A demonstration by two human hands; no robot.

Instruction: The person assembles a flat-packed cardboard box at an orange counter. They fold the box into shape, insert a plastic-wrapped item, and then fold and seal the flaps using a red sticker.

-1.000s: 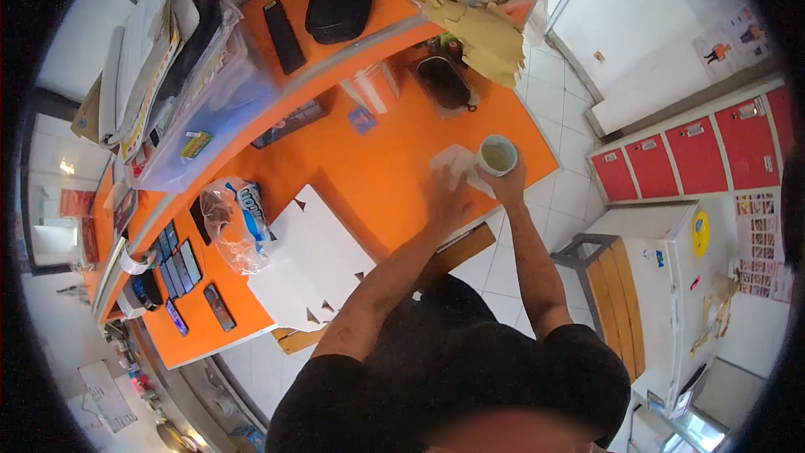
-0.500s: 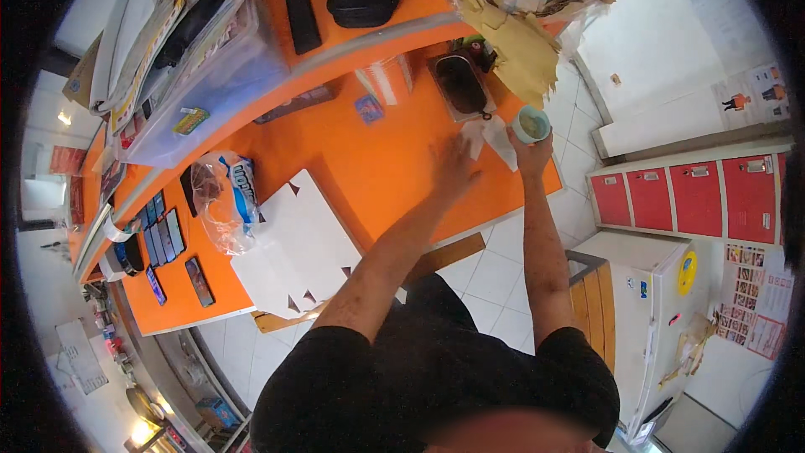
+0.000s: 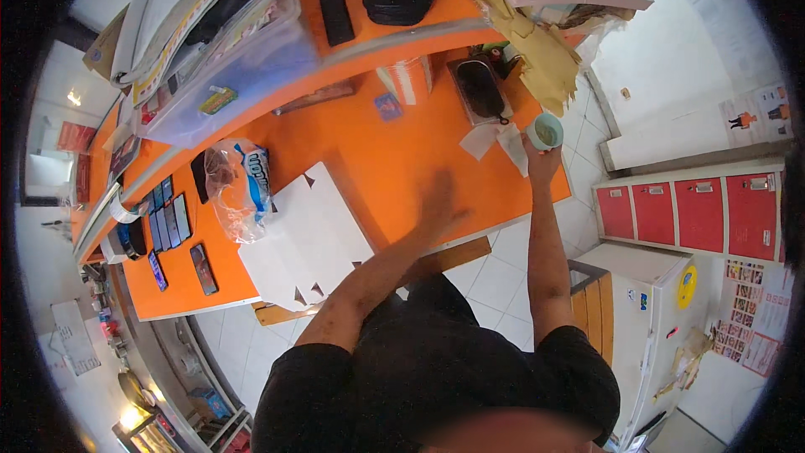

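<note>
The cup is being clamped in your right hand at the right edge of the orange table, near two white tissue pieces. To their left, the bare surface is giving you open room. The cup is showing a pale blue-green wall and greenish inside. Your blurred left hand is hovering there, thumb apart from fingers

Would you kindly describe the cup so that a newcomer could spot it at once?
Find the orange table and look to its right end. There, the right hand holds the round, open-topped cup. Its pale blue-green colour sets it apart from the flat white paper pieces to its left.
</note>
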